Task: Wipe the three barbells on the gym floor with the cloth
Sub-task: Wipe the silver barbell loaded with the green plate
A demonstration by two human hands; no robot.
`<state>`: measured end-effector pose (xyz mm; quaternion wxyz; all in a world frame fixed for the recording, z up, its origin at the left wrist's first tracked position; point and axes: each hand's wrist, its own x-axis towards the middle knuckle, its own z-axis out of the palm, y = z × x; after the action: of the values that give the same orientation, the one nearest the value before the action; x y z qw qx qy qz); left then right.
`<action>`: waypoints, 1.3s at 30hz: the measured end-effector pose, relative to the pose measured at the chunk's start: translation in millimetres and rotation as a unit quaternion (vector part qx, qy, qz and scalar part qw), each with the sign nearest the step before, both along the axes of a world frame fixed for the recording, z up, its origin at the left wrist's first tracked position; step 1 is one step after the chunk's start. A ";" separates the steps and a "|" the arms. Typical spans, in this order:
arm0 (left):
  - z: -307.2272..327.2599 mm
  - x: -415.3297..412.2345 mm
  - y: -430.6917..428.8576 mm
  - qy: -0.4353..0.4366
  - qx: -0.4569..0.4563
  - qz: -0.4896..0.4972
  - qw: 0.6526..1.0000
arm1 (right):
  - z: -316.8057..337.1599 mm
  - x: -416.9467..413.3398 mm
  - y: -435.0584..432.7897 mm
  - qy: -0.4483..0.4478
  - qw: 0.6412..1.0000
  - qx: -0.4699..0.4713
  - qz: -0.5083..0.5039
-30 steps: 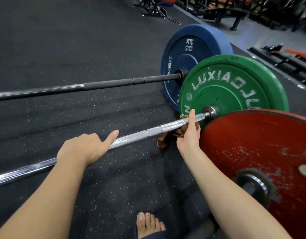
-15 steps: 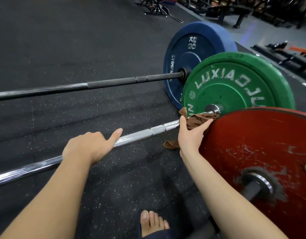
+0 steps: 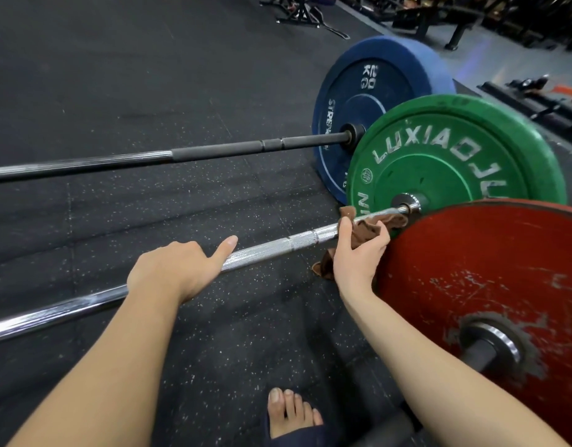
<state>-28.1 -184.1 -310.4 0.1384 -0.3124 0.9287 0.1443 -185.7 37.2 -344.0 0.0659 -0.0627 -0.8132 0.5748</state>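
Head view: the right hand [image 3: 358,256] bunches the brown cloth [image 3: 368,225] against the middle barbell [image 3: 278,248], just beside its green plate [image 3: 455,156]. The left hand [image 3: 175,269] grips that bar further left. Probably mid-task. Whether the far barbell [image 3: 213,153] or the near barbell [image 3: 475,353] is wiped, I cannot tell.

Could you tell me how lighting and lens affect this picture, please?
Head view: the wide lens slightly bows the black bar; glare streaks the chrome bar by the left hand; the far racks are dim and soft; the cloth in the right hand is sharp.
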 end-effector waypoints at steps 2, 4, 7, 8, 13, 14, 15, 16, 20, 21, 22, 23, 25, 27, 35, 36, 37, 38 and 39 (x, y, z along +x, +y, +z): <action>-0.3 -0.1 0.2 0.001 -0.001 -0.002 1.000 | -1.1 6.8 -6.8 -0.008 1.000 -0.005 0.003; -0.4 0.0 0.5 0.002 -0.003 -0.002 1.000 | 3.1 3.4 -12.6 -0.019 1.000 -0.011 -0.013; -0.1 0.1 0.6 -0.001 -0.008 -0.005 1.000 | 7.6 -16.7 -6.3 -0.041 0.998 -0.027 -0.044; 0.2 0.4 1.1 -0.001 -0.008 -0.005 1.000 | 7.7 -24.2 -1.2 -0.043 0.997 -0.028 -0.054; 0.8 0.1 1.4 0.004 -0.005 -0.008 1.000 | 1.8 -39.5 11.4 -0.050 0.995 -0.042 -0.074; 0.8 0.1 1.2 0.003 -0.003 -0.008 1.000 | -0.2 -39.0 12.5 -0.051 0.995 -0.041 -0.073; 0.5 0.2 0.7 0.002 -0.002 -0.008 1.000 | -0.6 -37.6 13.9 -0.051 0.995 -0.044 -0.071; 0.2 0.1 0.4 0.001 -0.001 -0.007 1.000 | -1.0 -36.6 16.1 -0.050 0.995 -0.049 -0.071; -1.3 0.1 0.2 0.003 -0.003 -0.008 1.000 | -0.5 -33.5 20.6 -0.074 0.988 -0.105 -0.089; -1.3 0.0 0.2 0.002 -0.004 -0.007 1.000 | 0.0 -33.0 20.5 -0.088 0.982 -0.138 -0.097; -1.3 -0.3 0.2 0.002 -0.005 -0.007 1.000 | 0.8 -33.3 20.6 -0.104 0.974 -0.175 -0.103; -1.2 -0.3 0.4 0.002 -0.005 -0.006 1.000 | 1.8 -34.8 20.9 -0.117 0.964 -0.213 -0.106; -1.1 -0.4 0.3 0.003 -0.005 -0.005 1.000 | 3.8 -39.0 21.0 -0.141 0.946 -0.274 -0.104; -1.3 -0.5 0.3 0.003 -0.006 -0.005 1.000 | 3.7 -42.6 21.8 -0.158 0.931 -0.315 -0.097; -1.2 0.5 1.4 0.011 -0.013 -0.004 1.000 | 5.6 -50.2 27.3 -0.203 0.896 -0.390 -0.059; -1.0 0.7 1.5 0.012 -0.013 -0.003 1.000 | 4.1 -48.6 28.5 -0.211 0.894 -0.391 -0.056; -0.7 0.8 1.6 0.012 -0.014 -0.002 1.000 | 1.7 -47.2 29.7 -0.222 0.887 -0.402 -0.050; -0.5 0.9 1.9 0.012 -0.014 -0.002 1.000 | -1.0 -45.1 29.8 -0.238 0.877 -0.415 -0.036; -0.2 0.8 2.1 0.012 -0.014 -0.002 1.000 | -3.7 -41.9 28.7 -0.259 0.868 -0.423 -0.018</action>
<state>-27.3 -182.0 -310.6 0.1228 -0.3108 0.9328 0.1349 -227.7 65.9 -347.8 -0.1694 -0.2458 -0.4784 0.8258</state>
